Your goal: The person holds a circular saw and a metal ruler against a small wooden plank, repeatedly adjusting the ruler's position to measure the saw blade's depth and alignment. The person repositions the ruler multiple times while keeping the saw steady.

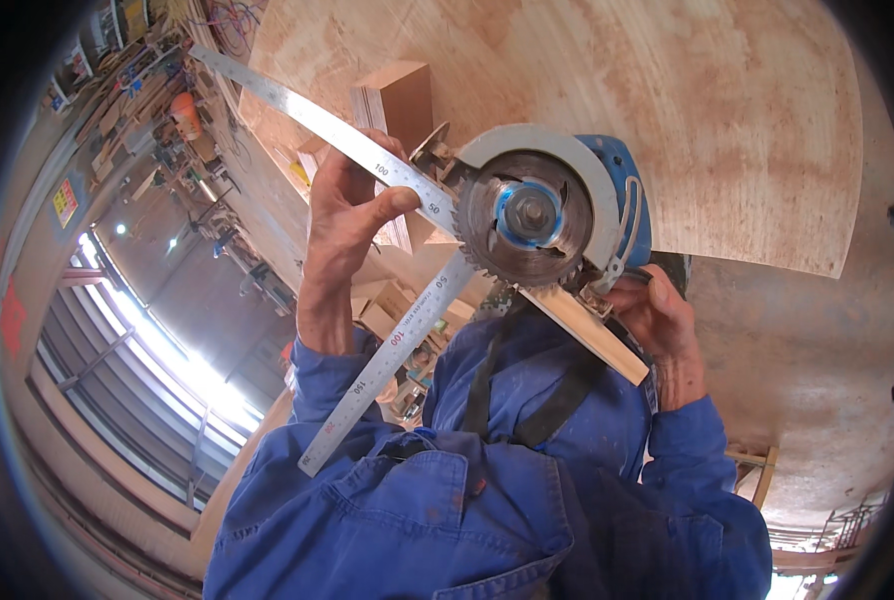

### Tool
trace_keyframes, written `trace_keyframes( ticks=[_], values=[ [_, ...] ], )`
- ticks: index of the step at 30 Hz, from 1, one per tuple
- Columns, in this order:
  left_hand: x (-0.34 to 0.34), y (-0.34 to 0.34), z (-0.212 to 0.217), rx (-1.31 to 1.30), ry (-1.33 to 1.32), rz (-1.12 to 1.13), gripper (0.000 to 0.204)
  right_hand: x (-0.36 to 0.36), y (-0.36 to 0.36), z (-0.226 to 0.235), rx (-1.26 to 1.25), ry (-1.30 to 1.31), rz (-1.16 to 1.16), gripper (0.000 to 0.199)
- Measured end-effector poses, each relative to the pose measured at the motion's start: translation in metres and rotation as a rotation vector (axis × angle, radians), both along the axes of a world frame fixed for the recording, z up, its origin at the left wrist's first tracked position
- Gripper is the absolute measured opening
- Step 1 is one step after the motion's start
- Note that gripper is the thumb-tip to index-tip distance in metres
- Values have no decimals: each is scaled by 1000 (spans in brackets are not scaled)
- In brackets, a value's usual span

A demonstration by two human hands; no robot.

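Note:
A blue and grey circular saw [607, 180] is turned so that its round toothed blade [482, 225] faces me. In my left hand [352, 210] is a steel carpenter's square [397, 335], thumb on top of one arm and fingers behind it. The corner of the square lies at the left edge of the blade; its other arm slants down in front of my chest. My right hand [662, 315] is closed on the lower right part of the saw, its fingers partly hidden. Between blade and right hand a narrow wood strip [592, 340] runs along the saw.
A large plywood sheet [747, 140] spreads behind the saw, with a wooden block [395, 100] near its left side. Wood offcuts lie below the square's upper arm. At the far left are scattered timber, an orange container [186, 115] and a bright shutter-like window [197, 370].

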State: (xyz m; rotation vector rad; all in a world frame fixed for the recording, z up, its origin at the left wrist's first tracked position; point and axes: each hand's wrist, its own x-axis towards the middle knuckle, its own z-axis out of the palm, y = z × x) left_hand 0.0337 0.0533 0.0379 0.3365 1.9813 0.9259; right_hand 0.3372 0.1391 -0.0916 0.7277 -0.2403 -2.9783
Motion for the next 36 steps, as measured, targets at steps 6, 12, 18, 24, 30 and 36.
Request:
trace_keyframes(
  ticks=[6, 12, 18, 24, 30, 36],
  values=[
    [1, 0, 2, -10, -15, 24, 53, 6, -6, -3, -40, -20, -47, 66],
    [3, 0, 2, -1, -3, 21, 52, 8, -6, -6, -67, 81, -99, 47],
    [3, -1, 2, 9, -7, 12, 50, 0, 4, -3, -31, 113, -8, 64],
    [3, -1, 1, 4, 21, 19, 48, -5, 6, 6, 95, -16, 76, 46],
    [4, 0, 0, -23, 37, 33, 53, 0, -12, 1, 205, -44, -18, 37],
    [4, 1, -1, -18, 54, 42, 54, -6, -9, 8, 45, -52, -160, 41]
  ],
)
